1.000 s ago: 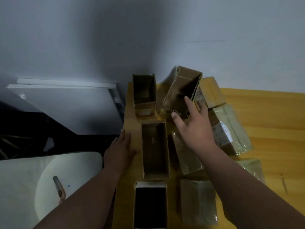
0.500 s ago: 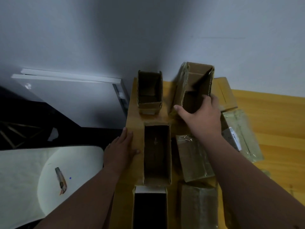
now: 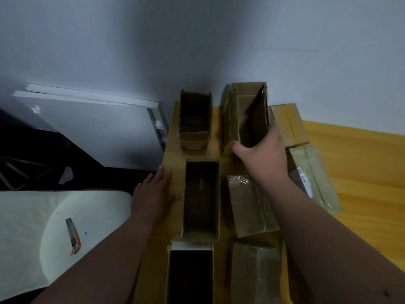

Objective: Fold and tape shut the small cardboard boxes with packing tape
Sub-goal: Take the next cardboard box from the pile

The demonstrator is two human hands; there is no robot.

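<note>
Cardboard, brown and corrugated, makes up the open box (image 3: 247,115) that the right hand (image 3: 265,154) grips at the far end of the yellow worktop (image 3: 355,163), close against the grey wall (image 3: 197,40). The thumb curls over the near left corner of the rim while the fingers (image 3: 272,130) wrap the right wall, so the box is clamped from its near end and its long axis runs away from the person. The left hand (image 3: 153,189) lies flat, fingers straight and together, on the worktop's left edge beside a second open box (image 3: 201,200), holding nothing. The right hand is clearly the one placed to draw the box in for folding. Its flaps are hard to make out in the dim light, and no tape roll shows anywhere. A utility knife (image 3: 73,236) lies on the white surface (image 3: 26,216) well off to the left
</note>
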